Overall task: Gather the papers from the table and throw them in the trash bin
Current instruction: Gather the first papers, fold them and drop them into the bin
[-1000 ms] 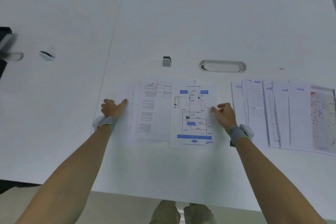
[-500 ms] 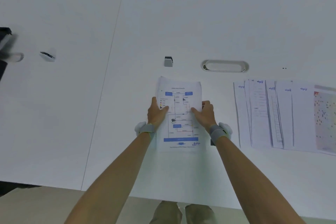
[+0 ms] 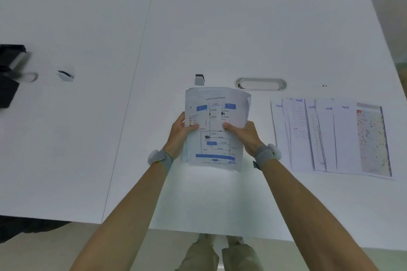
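At mid-table, from left: left hand (image 3: 181, 134) clamped on the stack's near-left edge, thumb on top; gathered stack of papers (image 3: 217, 127) raised off the white table (image 3: 88, 138), probably for squaring; right hand (image 3: 243, 135) pinching the opposite edge likewise. Further right, fanned papers (image 3: 330, 136) lying flat, ungathered. Sheet count unreadable; trash bin nowhere visible; dark object (image 3: 8, 72) cut off far left.

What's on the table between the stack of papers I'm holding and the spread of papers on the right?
Only my right hand and bare table lie between the held stack and the spread papers, seen from the head camera.
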`<action>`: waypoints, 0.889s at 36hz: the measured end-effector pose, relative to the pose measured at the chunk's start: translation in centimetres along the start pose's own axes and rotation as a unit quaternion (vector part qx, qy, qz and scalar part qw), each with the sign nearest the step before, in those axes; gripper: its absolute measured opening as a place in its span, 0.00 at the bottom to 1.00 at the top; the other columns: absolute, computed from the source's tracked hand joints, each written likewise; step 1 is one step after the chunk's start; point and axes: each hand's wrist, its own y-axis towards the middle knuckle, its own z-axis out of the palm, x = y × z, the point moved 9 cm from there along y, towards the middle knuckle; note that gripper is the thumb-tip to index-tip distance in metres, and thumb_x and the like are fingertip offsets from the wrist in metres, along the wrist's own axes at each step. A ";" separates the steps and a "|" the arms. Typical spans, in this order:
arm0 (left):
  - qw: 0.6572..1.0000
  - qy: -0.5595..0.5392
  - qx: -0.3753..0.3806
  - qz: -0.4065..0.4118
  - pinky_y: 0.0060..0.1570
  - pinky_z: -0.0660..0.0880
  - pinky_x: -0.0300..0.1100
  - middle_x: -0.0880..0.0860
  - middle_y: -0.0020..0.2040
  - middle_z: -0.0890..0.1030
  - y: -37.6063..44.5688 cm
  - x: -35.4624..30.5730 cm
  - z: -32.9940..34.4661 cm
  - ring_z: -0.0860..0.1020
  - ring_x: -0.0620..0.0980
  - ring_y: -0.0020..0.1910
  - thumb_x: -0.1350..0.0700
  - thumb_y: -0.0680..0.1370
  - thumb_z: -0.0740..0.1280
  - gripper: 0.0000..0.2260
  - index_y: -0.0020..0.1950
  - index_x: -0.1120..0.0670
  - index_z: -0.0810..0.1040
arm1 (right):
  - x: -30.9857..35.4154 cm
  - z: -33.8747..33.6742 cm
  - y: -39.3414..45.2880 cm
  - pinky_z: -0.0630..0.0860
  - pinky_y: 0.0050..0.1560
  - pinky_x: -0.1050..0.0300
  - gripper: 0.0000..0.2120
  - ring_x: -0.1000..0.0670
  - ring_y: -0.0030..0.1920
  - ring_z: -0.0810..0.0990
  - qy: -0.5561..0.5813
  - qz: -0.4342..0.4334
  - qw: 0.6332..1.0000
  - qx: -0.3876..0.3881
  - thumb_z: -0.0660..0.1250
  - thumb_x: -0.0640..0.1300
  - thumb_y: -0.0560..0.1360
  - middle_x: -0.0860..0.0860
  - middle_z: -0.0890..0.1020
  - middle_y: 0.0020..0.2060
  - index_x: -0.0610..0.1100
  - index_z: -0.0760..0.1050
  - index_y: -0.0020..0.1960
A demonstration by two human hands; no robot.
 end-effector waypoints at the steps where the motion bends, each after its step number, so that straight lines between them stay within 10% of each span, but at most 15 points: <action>1: 1.000 -0.010 -0.007 0.011 0.54 0.85 0.56 0.52 0.58 0.87 -0.7 -0.8 0.3 0.87 0.60 0.55 0.63 0.80 0.71 0.16 0.65 0.49 0.78 | 0.9 0.0 -0.7 0.87 0.48 0.48 0.18 0.42 0.49 0.88 0.007 -0.020 0.999 -0.027 0.80 0.48 0.72 0.46 0.88 0.52 0.44 0.82 0.59; 12: 0.985 -0.101 -0.079 0.117 0.51 0.85 0.47 0.52 0.58 0.86 -3.8 -6.5 1.8 0.84 0.56 0.57 0.66 0.77 0.68 0.20 0.58 0.42 0.80 | 6.3 0.1 -5.0 0.85 0.41 0.57 0.22 0.51 0.43 0.89 0.082 -0.135 0.983 -0.099 0.82 0.47 0.70 0.50 0.89 0.48 0.42 0.84 0.61; 23: 0.994 -0.053 -0.097 0.027 0.52 0.83 0.46 0.54 0.57 0.86 -3.8 0.7 1.2 0.83 0.56 0.55 0.70 0.71 0.76 0.24 0.66 0.57 0.80 | 0.4 -0.8 -5.3 0.85 0.48 0.60 0.16 0.51 0.50 0.86 0.021 -0.106 0.990 -0.092 0.82 0.47 0.69 0.57 0.86 0.49 0.57 0.81 0.53; 32: 0.990 -0.084 -0.113 0.020 0.38 0.83 0.35 0.44 0.46 0.86 -4.0 0.6 1.3 0.83 0.47 0.46 0.69 0.73 0.74 0.17 0.50 0.46 0.82 | 1.9 -0.5 -5.3 0.84 0.44 0.64 0.19 0.51 0.50 0.86 0.035 -0.134 0.985 -0.101 0.81 0.44 0.70 0.55 0.87 0.50 0.51 0.81 0.58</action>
